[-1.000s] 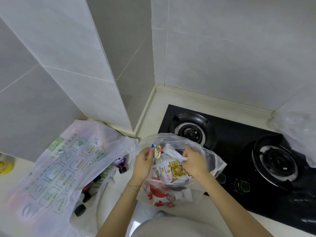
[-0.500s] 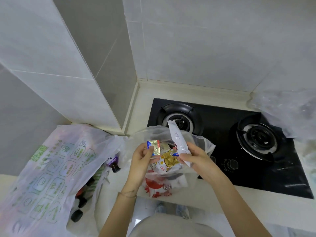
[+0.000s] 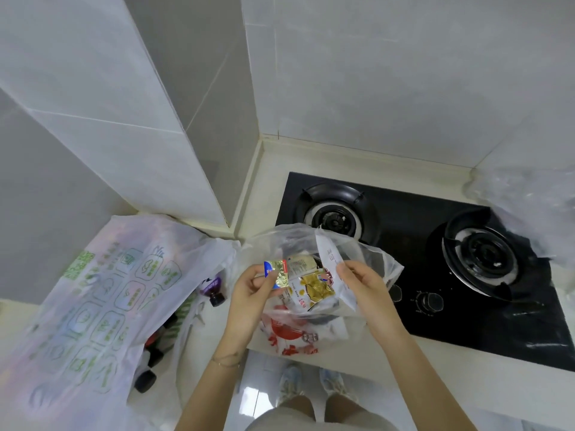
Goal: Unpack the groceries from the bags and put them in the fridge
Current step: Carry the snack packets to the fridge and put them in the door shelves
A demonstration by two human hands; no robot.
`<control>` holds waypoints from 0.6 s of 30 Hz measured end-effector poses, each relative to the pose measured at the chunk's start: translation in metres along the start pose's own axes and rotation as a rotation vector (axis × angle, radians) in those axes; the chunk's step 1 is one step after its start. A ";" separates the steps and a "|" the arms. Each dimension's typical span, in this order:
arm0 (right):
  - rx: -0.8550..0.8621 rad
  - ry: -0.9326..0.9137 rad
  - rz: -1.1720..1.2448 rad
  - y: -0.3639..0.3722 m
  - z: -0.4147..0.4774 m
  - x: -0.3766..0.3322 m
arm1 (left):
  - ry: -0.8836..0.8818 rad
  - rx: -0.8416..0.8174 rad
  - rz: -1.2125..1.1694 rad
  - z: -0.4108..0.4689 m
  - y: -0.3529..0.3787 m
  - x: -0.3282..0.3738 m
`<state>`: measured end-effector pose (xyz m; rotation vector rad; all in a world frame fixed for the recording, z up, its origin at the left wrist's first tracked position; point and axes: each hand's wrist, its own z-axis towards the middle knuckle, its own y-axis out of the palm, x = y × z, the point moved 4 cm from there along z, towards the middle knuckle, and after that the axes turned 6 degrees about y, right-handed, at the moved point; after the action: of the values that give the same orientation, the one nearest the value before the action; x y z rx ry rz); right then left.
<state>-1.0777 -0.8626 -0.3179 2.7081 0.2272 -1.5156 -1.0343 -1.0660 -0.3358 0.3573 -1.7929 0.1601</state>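
Clear plastic bag sits centre frame on the pale counter, its far edge overlapping the near left corner of the black gas hob. Inside it: a white packet with yellow print and red-printed wrapping below.

Left hand, centre frame: thumb and curled fingers pinch a small gold-and-blue foil packet, held just above the bag mouth. Thin bracelet on that wrist.

Right hand, just right of centre: thumb and fingertips pinch a narrow white paper slip, which stands tilted over the bag opening.

Lower left of frame: large white bag with green print, lying open toward centre; dark-capped bottles show at its mouth.

Hob has 2 burners. Right edge of frame: another crumpled clear bag.
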 end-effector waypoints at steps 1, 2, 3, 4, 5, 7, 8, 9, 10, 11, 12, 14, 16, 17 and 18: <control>-0.004 -0.015 -0.024 0.003 0.003 0.002 | 0.003 0.022 0.001 -0.001 -0.003 0.001; -0.010 -0.026 -0.048 0.008 0.005 0.002 | 0.011 0.048 0.002 -0.002 -0.007 0.002; -0.028 -0.034 -0.071 0.011 0.006 0.001 | 0.016 0.078 0.001 -0.003 -0.010 0.002; -0.050 -0.041 -0.086 0.015 0.006 0.000 | 0.016 0.112 0.002 -0.006 -0.014 0.003; -0.082 -0.049 -0.101 0.017 0.008 0.000 | 0.021 0.149 0.007 -0.009 -0.017 0.004; -0.155 -0.052 -0.145 0.019 0.012 -0.001 | 0.040 0.219 0.010 -0.018 -0.021 0.004; -0.198 -0.049 -0.175 0.019 0.014 -0.001 | 0.044 0.255 -0.003 -0.024 -0.021 0.004; -0.241 -0.045 -0.206 0.019 0.016 -0.002 | 0.045 0.296 -0.027 -0.032 -0.020 0.003; -0.288 -0.038 -0.226 0.019 0.018 -0.002 | 0.049 0.343 -0.055 -0.040 -0.018 0.001; -0.339 -0.038 -0.243 0.019 0.019 -0.002 | 0.056 0.398 -0.078 -0.049 -0.016 -0.001; -0.387 -0.042 -0.268 0.018 0.019 -0.002 | 0.063 0.456 -0.094 -0.061 -0.012 -0.004; -0.484 -0.059 -0.342 0.014 0.016 -0.004 | 0.074 0.574 -0.111 -0.088 0.000 -0.010; -0.581 -0.077 -0.422 0.011 0.010 -0.002 | 0.072 0.709 -0.140 -0.124 0.015 -0.018; -0.622 -0.083 -0.453 0.010 0.006 0.000 | 0.067 0.780 -0.167 -0.142 0.023 -0.021; -0.660 -0.084 -0.480 0.009 0.001 0.002 | 0.063 0.848 -0.199 -0.161 0.030 -0.026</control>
<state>-1.0761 -0.8717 -0.3204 2.1345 1.2012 -1.3037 -0.8903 -0.9857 -0.3177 1.1097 -1.5382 0.7861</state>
